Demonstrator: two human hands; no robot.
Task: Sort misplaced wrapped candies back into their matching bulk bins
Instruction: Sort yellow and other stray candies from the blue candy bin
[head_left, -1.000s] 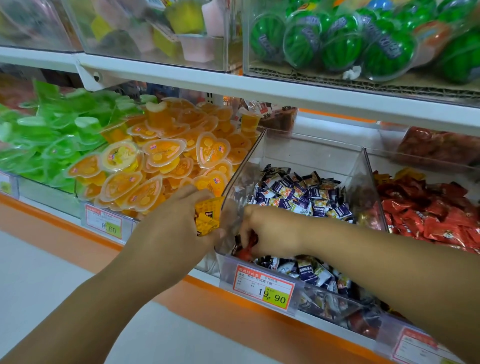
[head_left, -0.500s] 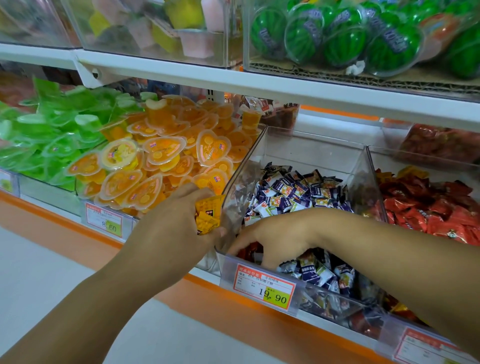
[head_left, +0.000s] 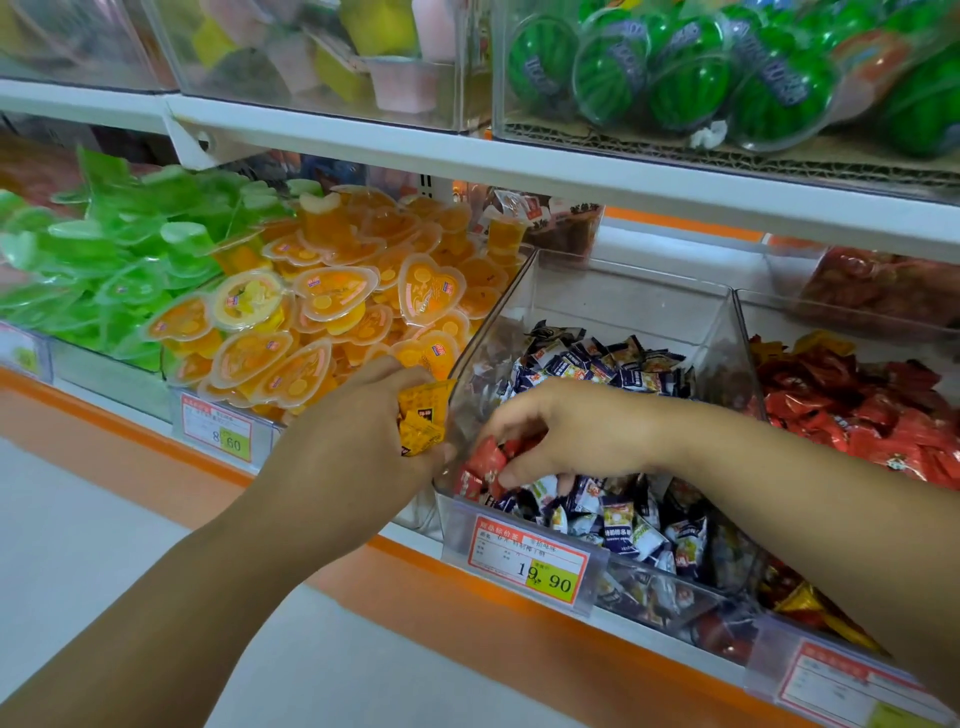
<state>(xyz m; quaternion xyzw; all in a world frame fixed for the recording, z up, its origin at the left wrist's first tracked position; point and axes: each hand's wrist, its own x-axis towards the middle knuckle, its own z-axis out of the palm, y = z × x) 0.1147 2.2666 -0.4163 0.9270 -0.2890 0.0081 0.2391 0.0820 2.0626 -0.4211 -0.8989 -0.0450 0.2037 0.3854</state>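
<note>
1. At the shelf's left-centre, left hand (head_left: 358, 441) clutches yellow candies (head_left: 420, 421) just outside the blue-candy bin (head_left: 623, 296), probably strays parked there until their own bin turns up.
2. Inside that bin's front corner, right hand (head_left: 571, 434) pinches red candies (head_left: 485, 462), pulling out misfits.
3. Far right, the neighbouring red-candy bin (head_left: 831, 325) looks like their home, going by the matching wrappers.

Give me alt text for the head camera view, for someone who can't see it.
A right hand pinches red wrapped candies at the front of a clear bin of dark blue candies, while the left hand holds yellow wrapped candies. Orange jelly cups are piled to its left.
</note>
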